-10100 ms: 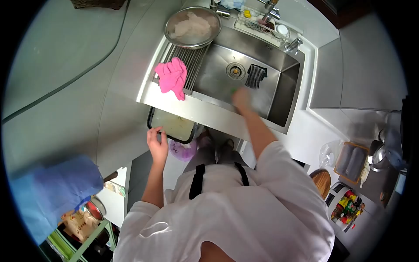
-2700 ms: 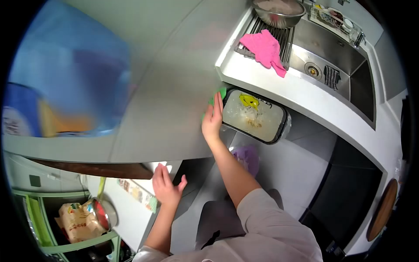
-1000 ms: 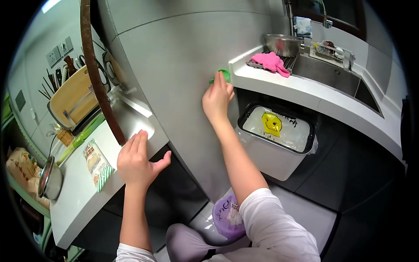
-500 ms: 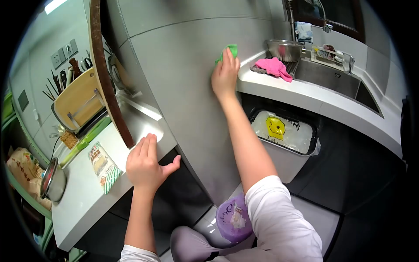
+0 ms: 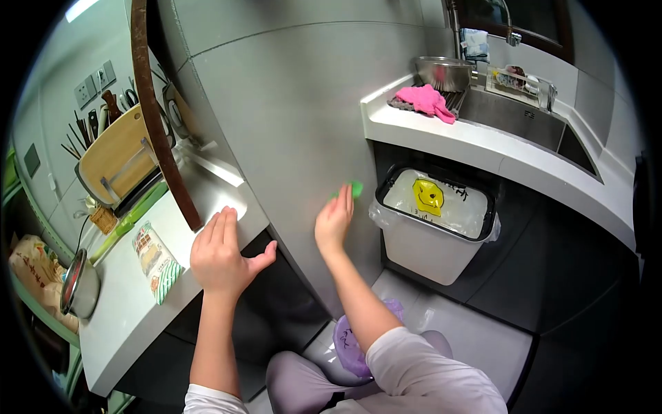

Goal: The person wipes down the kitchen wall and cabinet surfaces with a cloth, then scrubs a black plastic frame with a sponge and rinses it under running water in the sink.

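My right hand (image 5: 333,221) presses a green cloth (image 5: 356,188) against the grey tiled wall (image 5: 289,124). Most of the cloth is hidden behind my fingers. My left hand (image 5: 222,252) is open, fingers stretched out and thumb spread, holding nothing. It hovers over or rests on the edge of the white counter (image 5: 131,314); contact cannot be made out. Left of that hand lies a packet with green stripes (image 5: 156,261).
A lidded white bin (image 5: 427,252) stands under the sink counter (image 5: 441,138), which carries a pink cloth (image 5: 429,102) and a metal bowl (image 5: 445,74). Near my legs is a purple bag-lined container (image 5: 350,348). A brown panel edge (image 5: 157,117) rises beside a cutting board (image 5: 121,159).
My right hand has moved down the wall with the green cloth, from beside the sink counter's corner to below its level. The left hand keeps nearly the same place and pose.
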A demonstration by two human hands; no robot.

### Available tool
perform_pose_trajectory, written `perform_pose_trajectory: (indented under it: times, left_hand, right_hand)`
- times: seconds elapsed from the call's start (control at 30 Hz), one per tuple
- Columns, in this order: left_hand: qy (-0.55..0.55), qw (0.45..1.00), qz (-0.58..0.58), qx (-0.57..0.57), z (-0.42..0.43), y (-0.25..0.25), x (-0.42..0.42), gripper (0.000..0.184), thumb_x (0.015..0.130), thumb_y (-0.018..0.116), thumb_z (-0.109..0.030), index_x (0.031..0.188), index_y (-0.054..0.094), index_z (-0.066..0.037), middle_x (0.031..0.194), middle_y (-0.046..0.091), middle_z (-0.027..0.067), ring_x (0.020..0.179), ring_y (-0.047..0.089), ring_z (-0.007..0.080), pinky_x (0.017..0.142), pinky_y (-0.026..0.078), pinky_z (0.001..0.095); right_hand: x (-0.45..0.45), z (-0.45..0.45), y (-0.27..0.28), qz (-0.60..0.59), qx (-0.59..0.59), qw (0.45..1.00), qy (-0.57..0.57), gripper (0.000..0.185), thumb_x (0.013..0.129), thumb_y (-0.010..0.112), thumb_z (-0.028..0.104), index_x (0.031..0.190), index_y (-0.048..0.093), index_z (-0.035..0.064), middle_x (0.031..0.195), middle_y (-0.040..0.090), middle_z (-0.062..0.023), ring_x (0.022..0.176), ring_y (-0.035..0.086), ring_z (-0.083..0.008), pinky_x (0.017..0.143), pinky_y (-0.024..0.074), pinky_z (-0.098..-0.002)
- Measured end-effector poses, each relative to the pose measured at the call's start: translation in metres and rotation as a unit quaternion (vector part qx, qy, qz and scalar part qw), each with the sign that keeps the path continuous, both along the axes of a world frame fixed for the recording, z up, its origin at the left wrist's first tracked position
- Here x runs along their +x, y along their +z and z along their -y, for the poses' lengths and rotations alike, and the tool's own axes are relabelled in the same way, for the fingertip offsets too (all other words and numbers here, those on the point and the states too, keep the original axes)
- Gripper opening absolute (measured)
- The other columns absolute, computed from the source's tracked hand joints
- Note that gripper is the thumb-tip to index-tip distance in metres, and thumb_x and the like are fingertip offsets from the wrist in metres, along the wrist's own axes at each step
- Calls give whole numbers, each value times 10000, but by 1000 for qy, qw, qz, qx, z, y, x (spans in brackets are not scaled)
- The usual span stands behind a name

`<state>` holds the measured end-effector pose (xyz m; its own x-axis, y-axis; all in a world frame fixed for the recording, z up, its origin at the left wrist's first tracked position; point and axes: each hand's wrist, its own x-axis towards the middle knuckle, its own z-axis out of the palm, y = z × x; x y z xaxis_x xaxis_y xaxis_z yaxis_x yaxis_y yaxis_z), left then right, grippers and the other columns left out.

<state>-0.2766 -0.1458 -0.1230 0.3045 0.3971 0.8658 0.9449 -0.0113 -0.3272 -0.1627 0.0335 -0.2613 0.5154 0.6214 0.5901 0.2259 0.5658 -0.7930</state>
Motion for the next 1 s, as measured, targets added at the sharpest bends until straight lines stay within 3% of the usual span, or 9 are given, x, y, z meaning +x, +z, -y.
perform_pose_trajectory:
  times: [0.13,0.2,0.27,0.33,0.43,0.5,0.57,0.73,1.0]
  left_hand:
    - [6,1000,1,1,0,-4,1,678,599,777,-459,1062,637,16,1004,687,140,916,665,290,799,527,375]
    - [5,1000,1,3,0,-4,1,671,601,778,-453,1065,639,11,1006,688,139,918,665,289,802,526,374]
    - [-3,1000,1,2,0,-4,0,661,604,778,-437,1069,639,11,1013,688,138,924,665,286,808,525,373]
    - [-5,1000,6,-2,1,-4,1,655,605,777,-426,1074,638,10,1023,687,138,929,664,285,810,524,373]
    - [3,1000,-9,0,0,-4,-1,598,623,752,-355,1082,635,10,1040,684,141,938,661,290,816,521,372]
    - [3,1000,-3,-13,0,-5,-2,541,649,701,-291,1094,632,9,1048,680,148,944,659,297,815,518,377]
    - [1,1000,2,-21,0,-5,-3,504,663,648,-233,1106,628,8,1053,678,154,950,656,305,814,514,380]
    - [-4,1000,3,-20,-3,-5,-6,501,664,556,-167,1127,621,11,1056,673,166,966,649,316,816,503,384]
    - [6,1000,4,-24,-4,-6,-4,502,664,548,-168,1126,628,10,1068,672,169,966,649,321,835,500,387]
  right_hand:
    - [-22,0,-136,-94,-172,980,-17,446,910,441,52,1318,425,-126,1400,394,-309,1298,392,-442,1090,328,-453]
    - [-20,1,-150,-130,-212,969,4,446,909,450,40,1324,422,-120,1396,402,-302,1286,411,-437,1073,358,-442]
    - [-9,-2,-117,-127,-205,969,41,448,908,463,26,1331,419,-114,1389,413,-295,1277,427,-429,1058,382,-431]
    - [-9,34,-19,-142,14,986,89,444,904,491,15,1326,427,-107,1379,427,-286,1278,432,-411,1064,375,-438]
    - [-15,53,92,57,252,960,109,452,892,516,19,1327,447,-82,1396,430,-244,1282,420,-410,1096,321,-487]
    - [-21,62,118,117,298,943,89,474,870,534,19,1327,454,-79,1399,435,-228,1289,409,-406,1097,311,-510]
    - [-23,57,104,159,358,914,101,510,831,558,12,1324,467,-78,1398,441,-211,1293,400,-400,1087,305,-552]
    - [-20,76,-68,226,253,930,144,484,840,564,-7,1307,481,-103,1405,431,-239,1309,406,-415,1097,284,-562]
    - [-22,74,107,206,347,905,137,486,857,515,-5,1332,455,-88,1415,415,-249,1352,357,-396,1102,288,-540]
